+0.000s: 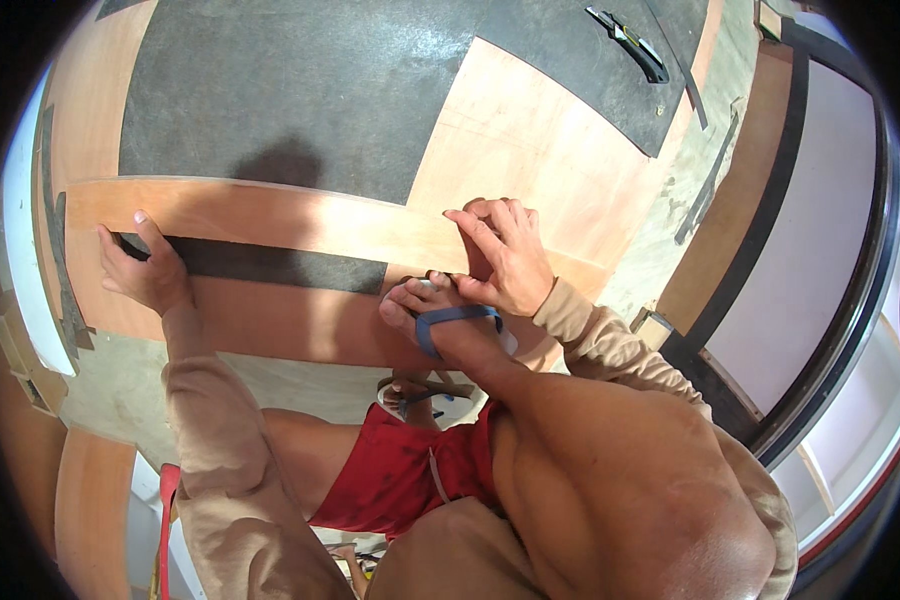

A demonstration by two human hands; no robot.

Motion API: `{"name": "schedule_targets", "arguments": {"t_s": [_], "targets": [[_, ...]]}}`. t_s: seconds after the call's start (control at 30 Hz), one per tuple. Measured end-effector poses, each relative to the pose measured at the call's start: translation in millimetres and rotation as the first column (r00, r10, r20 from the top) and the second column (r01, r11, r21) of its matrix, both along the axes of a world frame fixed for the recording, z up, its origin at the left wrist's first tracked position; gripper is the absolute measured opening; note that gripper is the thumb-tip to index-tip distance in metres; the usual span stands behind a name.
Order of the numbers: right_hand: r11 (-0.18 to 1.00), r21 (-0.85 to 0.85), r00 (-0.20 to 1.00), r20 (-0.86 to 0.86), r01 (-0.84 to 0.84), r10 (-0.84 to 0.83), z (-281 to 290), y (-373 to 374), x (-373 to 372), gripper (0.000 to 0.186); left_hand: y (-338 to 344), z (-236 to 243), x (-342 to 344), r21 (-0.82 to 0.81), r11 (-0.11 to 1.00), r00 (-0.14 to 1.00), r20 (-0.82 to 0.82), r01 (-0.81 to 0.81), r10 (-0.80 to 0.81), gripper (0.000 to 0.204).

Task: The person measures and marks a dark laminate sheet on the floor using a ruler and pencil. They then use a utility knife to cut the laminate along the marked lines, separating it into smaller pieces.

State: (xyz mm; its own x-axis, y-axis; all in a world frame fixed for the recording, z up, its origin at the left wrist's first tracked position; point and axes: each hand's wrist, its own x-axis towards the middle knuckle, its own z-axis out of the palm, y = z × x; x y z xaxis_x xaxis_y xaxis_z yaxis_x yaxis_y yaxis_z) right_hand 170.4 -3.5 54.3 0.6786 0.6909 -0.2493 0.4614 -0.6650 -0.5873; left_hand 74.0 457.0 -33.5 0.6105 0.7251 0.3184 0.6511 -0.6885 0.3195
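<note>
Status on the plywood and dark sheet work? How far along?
Done: a large dark grey sheet already covers much of the plywood panel. In hand: the left hand and right hand press a long plywood strip flat beside a narrow dark strip, with a sandalled foot at its edge. Left: bare plywood remains; the black and yellow utility knife lies unused.

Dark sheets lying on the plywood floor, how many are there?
2 big ones: a large dark sheet top left, another dark sheet top right with a utility knife on it. A narrow dark strip runs by the left hand; more may be hidden.
</note>
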Motion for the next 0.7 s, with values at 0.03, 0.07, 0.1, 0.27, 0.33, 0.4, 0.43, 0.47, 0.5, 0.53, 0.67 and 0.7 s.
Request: {"name": "schedule_targets", "arguments": {"t_s": [0.03, 0.07, 0.1, 0.27, 0.33, 0.4, 0.43, 0.47, 0.5, 0.53, 0.67, 0.7], "targets": [[1.0, -0.006, 1.0, -0.012, -0.008, 0.008, 0.5, 0.0, 0.7, 0.081, 0.4, 0.2, -0.9, 0.004, 1.0, 1.0, 0.007, 0.002, -0.002, 0.078], [1.0, -0.012, 1.0, -0.024, -0.016, 0.016, 0.9, 0.1, 1.4, 0.081, 1.1, 0.7, -1.8, 0.01, 1.0, 1.0, 0.015, 0.003, -0.003, 0.077], [1.0, -0.016, 0.999, -0.036, -0.026, 0.025, 1.4, 0.0, 2.3, 0.081, 1.9, 1.0, -3.0, 0.016, 1.0, 1.0, 0.022, 0.004, -0.004, 0.077], [0.995, 0.091, 0.999, -0.042, -0.03, 0.034, 1.9, -5.8, 4.8, 0.074, 0.6, -6.5, -1.2, 0.027, 1.0, 1.0, 0.027, -0.011, 0.01, 0.069], [0.995, 0.084, 0.998, -0.021, -0.06, 0.062, 6.8, -5.3, 6.2, 0.072, -3.7, -2.2, 0.7, -0.027, 0.999, 0.998, 0.065, -0.018, 0.02, 0.073], [0.996, 0.041, 0.996, -0.008, -0.083, 0.084, 6.9, -3.7, 6.4, 0.07, -16.9, 12.7, 7.4, -0.166, 0.985, 0.996, 0.063, -0.053, 0.064, 0.076], [0.995, 0.03, 0.996, -0.001, -0.092, 0.092, 8.1, -4.5, 7.3, 0.07, -20.0, 18.0, 8.0, -0.173, 0.983, 0.995, 0.068, -0.055, 0.067, 0.076], [0.995, 0.037, 0.995, 0.006, -0.097, 0.096, 7.8, -5.4, 8.3, 0.07, -20.6, 20.5, 8.0, -0.181, 0.982, 0.995, 0.074, -0.055, 0.069, 0.077], [0.994, 0.042, 0.995, 0.014, -0.1, 0.1, 6.9, -6.0, 9.3, 0.07, -18.9, 21.8, 8.8, -0.191, 0.98, 0.994, 0.079, -0.054, 0.07, 0.077], [0.994, 0.042, 0.995, 0.015, -0.103, 0.102, 6.3, -6.0, 8.9, 0.07, -19.2, 21.5, 8.6, -0.184, 0.981, 0.995, 0.069, -0.063, 0.077, 0.078], [0.995, 0.068, 0.994, 0.08, -0.077, 0.071, 2.0, -4.5, 4.7, 0.059, -18.2, 21.6, 6.7, -0.197, 0.979, 0.995, 0.07, -0.056, 0.071, 0.077], [0.996, 0.065, 0.996, 0.075, -0.056, 0.051, -0.6, -6.7, 3.5, 0.056, -18.5, 20.8, 7.1, -0.203, 0.977, 0.995, 0.065, -0.057, 0.072, 0.076]]}}
